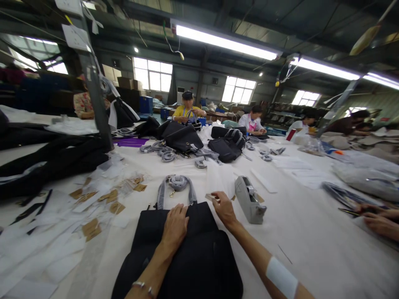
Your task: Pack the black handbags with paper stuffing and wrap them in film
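Observation:
A black bag lies flat on the white table in front of me. Its handle, wrapped in greyish film, loops out at the far edge, with a wrapped, coiled strap and a gold clasp beside it. My left hand rests on the bag's upper part, fingers stretched out flat. Just off the bag's upper right corner, my right hand pinches a short piece of clear tape between thumb and fingers. To the right of that hand stands a grey tape dispenser.
Brown tags and clear plastic bits litter the left side, near a pile of black material. More black bags and wrapped straps lie further back. A metal post rises at left. A co-worker's hands are at far right.

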Tool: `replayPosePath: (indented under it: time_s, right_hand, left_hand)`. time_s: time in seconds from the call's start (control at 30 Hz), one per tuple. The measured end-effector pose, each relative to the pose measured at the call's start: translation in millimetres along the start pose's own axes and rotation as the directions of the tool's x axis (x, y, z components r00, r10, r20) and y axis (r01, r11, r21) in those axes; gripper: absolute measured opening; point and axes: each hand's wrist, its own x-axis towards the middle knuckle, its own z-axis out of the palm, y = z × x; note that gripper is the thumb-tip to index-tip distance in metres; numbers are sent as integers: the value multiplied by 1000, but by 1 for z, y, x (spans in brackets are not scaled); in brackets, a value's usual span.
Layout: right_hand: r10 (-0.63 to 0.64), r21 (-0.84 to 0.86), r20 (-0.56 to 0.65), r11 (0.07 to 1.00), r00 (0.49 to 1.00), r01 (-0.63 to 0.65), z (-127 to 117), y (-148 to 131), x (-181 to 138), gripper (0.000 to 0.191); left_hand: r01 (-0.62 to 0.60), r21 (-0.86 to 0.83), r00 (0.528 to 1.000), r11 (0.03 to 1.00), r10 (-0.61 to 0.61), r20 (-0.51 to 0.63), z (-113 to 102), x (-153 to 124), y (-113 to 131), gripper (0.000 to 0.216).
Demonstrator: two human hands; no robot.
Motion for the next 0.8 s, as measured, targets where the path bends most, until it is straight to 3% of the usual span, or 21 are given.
replayPosePath:
  time_s: [0.1,0.17,0.23,0.33,0.53,0.67,0.8]
  right_hand:
    - [-79,-187,103,978,992,97,2,22,32,51]
    - [-103,-429,270,877,957,215,7,31,49,59]
    - [-80,-572,405,755,911,321,13,37,62,53]
    - [-70,-583,462,727,884,362,18,41,71,39]
    - [-96,-584,533,677,841,448,6,44,76,31]
    - [-98,-576,597,639,797,510,6,38,85,36]
    - [-75,-586,628,608,774,535,20,27,93,41]
  left_hand:
    - [5,5,1000,1000,-5,15,0,0,0,37]
    - [10,9,1000,1000,-11,24,0,0,1,37]
    - [16,8,999,1000,-16,31,0,-1,1,37]
    - [16,-1,999,1000,-16,46,-1,-1,1,37]
    - [7,-23,1000,1000,-6,23,-2,-2,2,36]
    - [-3,-38,1000,999,3,6,0,-3,2,36]
    - [7,-58,1000,998,-7,7,-1,-3,3,36]
